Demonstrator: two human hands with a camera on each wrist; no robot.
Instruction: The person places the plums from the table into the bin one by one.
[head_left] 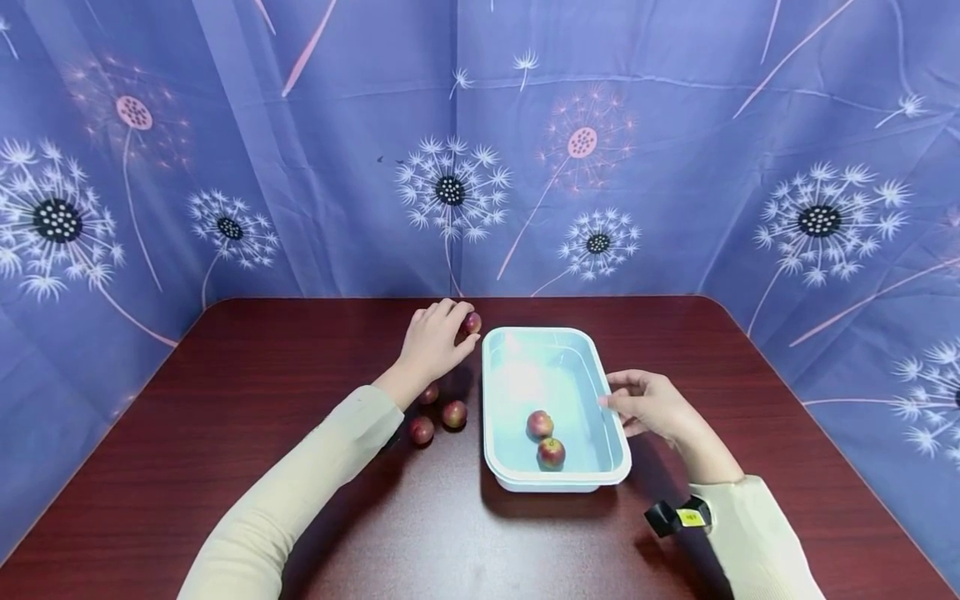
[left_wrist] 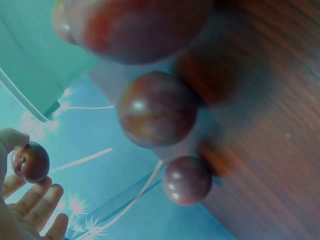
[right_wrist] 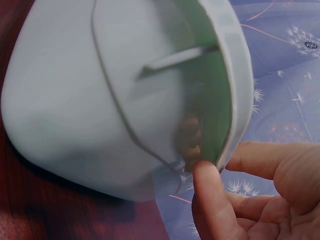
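My left hand [head_left: 437,340] pinches a dark red plum [head_left: 472,323] between thumb and fingers, just off the far left corner of a pale blue plastic tub [head_left: 573,375]. In the left wrist view the held plum [left_wrist: 31,162] is off the table. Two reddish plums [head_left: 551,453] touch or nearly touch inside the tub, toward its near end. Across on the tub's right side, my right hand [head_left: 647,403] grips the rim, thumb on one side and fingers on the other; the right wrist view shows this rim [right_wrist: 240,75] up close.
Below my left forearm several plums [head_left: 453,414] lie on the dark red wooden table [head_left: 315,350], left of the tub. A blue curtain [head_left: 337,167] with dandelion prints hangs behind and beside the table. A black wrist device [head_left: 663,518] sits at my right sleeve.
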